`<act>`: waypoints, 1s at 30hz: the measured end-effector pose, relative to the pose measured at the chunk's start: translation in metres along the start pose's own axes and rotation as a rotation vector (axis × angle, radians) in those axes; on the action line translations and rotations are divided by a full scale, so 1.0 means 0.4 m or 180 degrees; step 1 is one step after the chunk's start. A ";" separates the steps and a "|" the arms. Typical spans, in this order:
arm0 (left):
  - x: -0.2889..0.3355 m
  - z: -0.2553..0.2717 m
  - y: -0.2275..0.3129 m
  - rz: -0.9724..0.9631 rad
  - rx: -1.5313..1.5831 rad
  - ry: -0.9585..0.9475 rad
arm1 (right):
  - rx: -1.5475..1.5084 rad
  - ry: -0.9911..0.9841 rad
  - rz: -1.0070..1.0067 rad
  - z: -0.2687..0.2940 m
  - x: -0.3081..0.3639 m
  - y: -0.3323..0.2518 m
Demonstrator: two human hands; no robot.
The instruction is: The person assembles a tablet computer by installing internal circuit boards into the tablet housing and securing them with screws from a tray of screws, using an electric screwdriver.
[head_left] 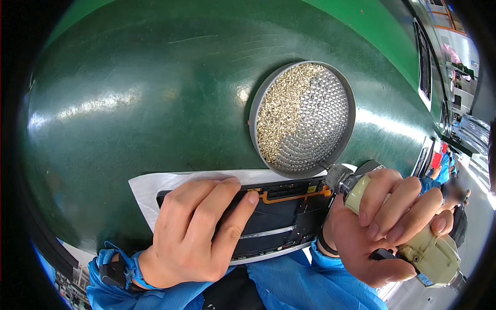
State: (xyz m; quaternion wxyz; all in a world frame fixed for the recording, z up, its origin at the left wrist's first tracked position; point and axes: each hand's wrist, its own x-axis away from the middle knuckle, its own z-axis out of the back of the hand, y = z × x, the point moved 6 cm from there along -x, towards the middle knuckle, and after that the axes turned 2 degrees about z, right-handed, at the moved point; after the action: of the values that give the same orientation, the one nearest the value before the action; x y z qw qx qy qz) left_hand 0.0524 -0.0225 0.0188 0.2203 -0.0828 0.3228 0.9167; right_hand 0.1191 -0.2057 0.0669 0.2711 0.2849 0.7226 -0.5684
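Observation:
My right hand (385, 227) is wrapped around a pale green electric screwdriver (426, 253). Its ribbed metal front end (338, 177) points left, at the near rim of a round grey screw tray (251, 124) and above the right end of an opened tablet (268, 222); the bit's tip is hard to make out. The black tablet has an orange flex cable (281, 198) along its far edge. Lying over the tablet's left part, my left hand (194, 227) is open, thumb apart, fingers reaching to the far edge. It hides what is beneath.
Many small brass-coloured screws (279, 111) cover the left side of the tray, which has a perforated plate (323, 113). A white sheet (142, 188) lies under the tablet on the green table (129, 139). At the far right, a person in blue (444, 168) and shelves show.

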 end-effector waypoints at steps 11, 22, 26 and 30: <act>0.012 0.007 0.024 0.0045 0.0157 0.0073 | 0.0171 -0.0279 -0.0042 -0.024 -0.012 -0.047; 0.011 0.007 0.018 0.0206 -0.0082 0.0173 | -0.0521 -0.0786 -0.0460 -0.119 0.040 -0.061; 0.021 0.002 0.019 0.0220 -0.0042 0.0311 | -0.0540 -0.0858 -0.0436 -0.127 0.044 -0.060; 0.015 0.005 0.023 0.0321 -0.0004 0.0278 | -0.0595 -0.0717 -0.0397 -0.121 0.048 -0.049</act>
State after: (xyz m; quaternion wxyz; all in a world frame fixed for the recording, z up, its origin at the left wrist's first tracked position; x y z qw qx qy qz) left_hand 0.0426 -0.0255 0.0238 0.1595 -0.1065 0.3353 0.9224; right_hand 0.0884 -0.1601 0.0763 0.3399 0.1474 0.7537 -0.5429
